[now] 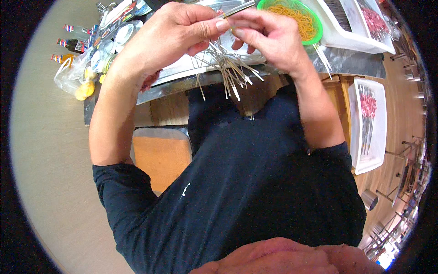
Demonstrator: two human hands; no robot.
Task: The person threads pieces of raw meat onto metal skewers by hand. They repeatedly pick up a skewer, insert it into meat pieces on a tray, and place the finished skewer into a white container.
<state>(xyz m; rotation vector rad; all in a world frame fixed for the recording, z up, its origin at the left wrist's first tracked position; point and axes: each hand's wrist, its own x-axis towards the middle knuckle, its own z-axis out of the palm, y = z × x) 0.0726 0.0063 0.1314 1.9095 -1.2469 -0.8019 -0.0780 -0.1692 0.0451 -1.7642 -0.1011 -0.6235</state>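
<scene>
At the top middle, my left hand pinches a small bundle of metal skewers between thumb and fingers. A thin yellow rubber band shows on the bundle by the thumb tip. Close beside it, my right hand has thumb and forefinger together, with a bit of yellow band at their tips. Below both hands, many loose skewers lie crossed, their ends jutting over the table's near edge. They rest on a white tray, partly hidden by my hands. Dark red meat shows beside my left forearm.
A green basket of yellow rubber bands stands right of my hands. Beyond is a white bin with skewered meat. A lower white tray holds more meat skewers. Bottles, a plastic bag and a stool are left.
</scene>
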